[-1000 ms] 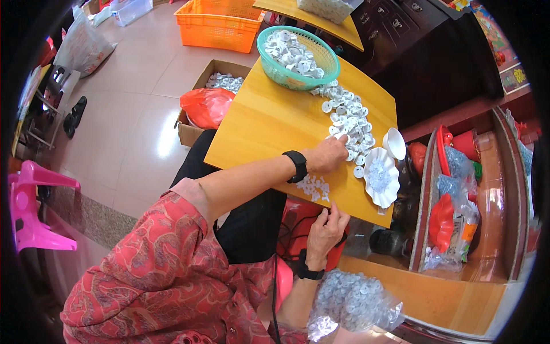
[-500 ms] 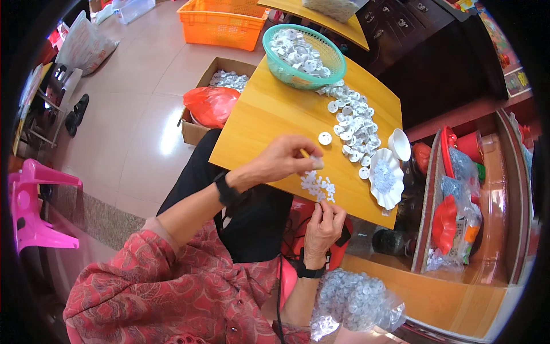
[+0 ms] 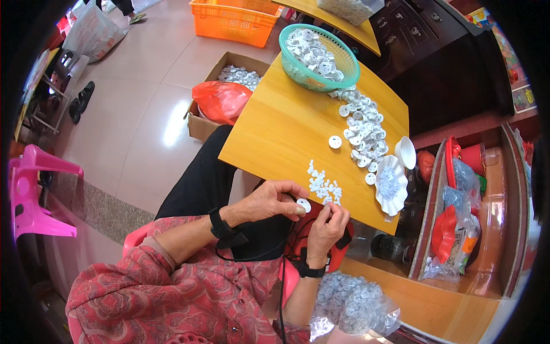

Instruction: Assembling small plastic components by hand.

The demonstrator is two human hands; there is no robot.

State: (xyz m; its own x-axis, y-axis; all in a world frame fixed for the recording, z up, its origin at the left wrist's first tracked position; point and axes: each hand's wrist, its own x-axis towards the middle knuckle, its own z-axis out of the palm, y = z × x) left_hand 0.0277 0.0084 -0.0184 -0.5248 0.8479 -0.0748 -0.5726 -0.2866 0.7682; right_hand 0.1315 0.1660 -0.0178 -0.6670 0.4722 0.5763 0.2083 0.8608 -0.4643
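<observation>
Just off the near edge of the table, my left hand [image 3: 268, 202] pinches a white round plastic cap [image 3: 303, 205] with small dark holes in its face. My right hand [image 3: 327, 232] is beside it, thumb and fingers pressed together at the table's edge; whatever they grip is too small to make out. Small white plastic pieces [image 3: 324, 186] lie scattered right by my right fingertips. One single cap [image 3: 335, 141] sits apart on the wooden table [image 3: 263, 126]. A heap of similar caps [image 3: 366, 129] runs along the right side, up to a green basket [image 3: 321, 83] filled with more.
A white scalloped dish [image 3: 398, 198] of small clear pieces and a white bowl [image 3: 405, 152] stand at the table's right edge. Left of the table is a cardboard box [image 3: 200, 127] with a red bag [image 3: 220, 102]. A clear bag of pieces [image 3: 358, 301] lies at my right.
My left hand has come back from above the small pieces toward me, and the white cap now shows in its fingers. My right hand has stayed near the table edge.
</observation>
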